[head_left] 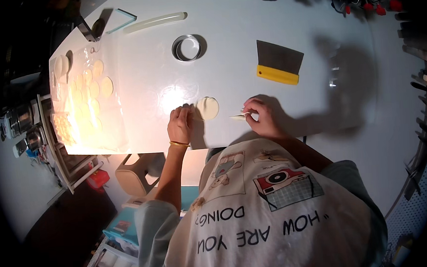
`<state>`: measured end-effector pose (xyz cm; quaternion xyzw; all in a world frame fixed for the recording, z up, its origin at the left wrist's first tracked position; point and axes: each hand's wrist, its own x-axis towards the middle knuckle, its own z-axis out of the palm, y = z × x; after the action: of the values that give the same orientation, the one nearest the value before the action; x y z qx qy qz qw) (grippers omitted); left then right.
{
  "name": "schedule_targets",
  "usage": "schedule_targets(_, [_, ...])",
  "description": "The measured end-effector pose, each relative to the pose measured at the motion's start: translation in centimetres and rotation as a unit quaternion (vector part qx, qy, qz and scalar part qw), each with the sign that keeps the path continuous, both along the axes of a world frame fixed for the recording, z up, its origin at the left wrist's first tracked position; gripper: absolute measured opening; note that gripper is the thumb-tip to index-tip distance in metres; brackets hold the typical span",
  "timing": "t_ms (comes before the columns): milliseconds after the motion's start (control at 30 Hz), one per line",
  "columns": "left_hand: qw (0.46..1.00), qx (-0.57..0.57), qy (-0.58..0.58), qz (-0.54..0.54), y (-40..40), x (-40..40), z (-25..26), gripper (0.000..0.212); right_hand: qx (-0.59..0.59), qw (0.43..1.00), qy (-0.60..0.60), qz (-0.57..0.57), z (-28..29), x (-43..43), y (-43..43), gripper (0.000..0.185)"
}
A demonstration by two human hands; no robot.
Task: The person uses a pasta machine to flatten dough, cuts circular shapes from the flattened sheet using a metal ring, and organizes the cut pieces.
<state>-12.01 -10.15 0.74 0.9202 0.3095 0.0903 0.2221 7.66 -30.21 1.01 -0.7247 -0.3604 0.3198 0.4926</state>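
Observation:
A pale round of dough (209,108) lies on the white table in front of me, with a crease across its upper part. My left hand (179,122) is at its left edge, fingers bunched together. Whether those fingers pinch the dough is hidden by the hand itself. To the right of the round, my right hand (261,116) pinches a thin pale strip, seemingly dough (239,117), between thumb and forefinger. One end of the strip points left, low over the table.
Beyond my hands are nested metal ring cutters (186,48), a yellow-handled bench scraper (279,64) and a pale translucent rod (155,22). At left, several dough rounds (107,86) lie on a clear plastic sheet (111,59), near a white spoon (61,65). The table's near edge (156,152) runs before me.

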Motion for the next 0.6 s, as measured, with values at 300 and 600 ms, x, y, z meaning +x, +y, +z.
schedule_targets(300, [0.974,-0.154,-0.163,-0.019,-8.8,4.8,7.7,0.023,0.0,0.757,0.645,-0.109,2.1,-0.9,1.7,0.007])
schedule_targets(600, [0.988,-0.042,-0.143,-0.043,-1.9,6.5,3.6,0.02,-0.019,0.964,0.257,-0.07,-0.1,1.8,-1.4,0.006])
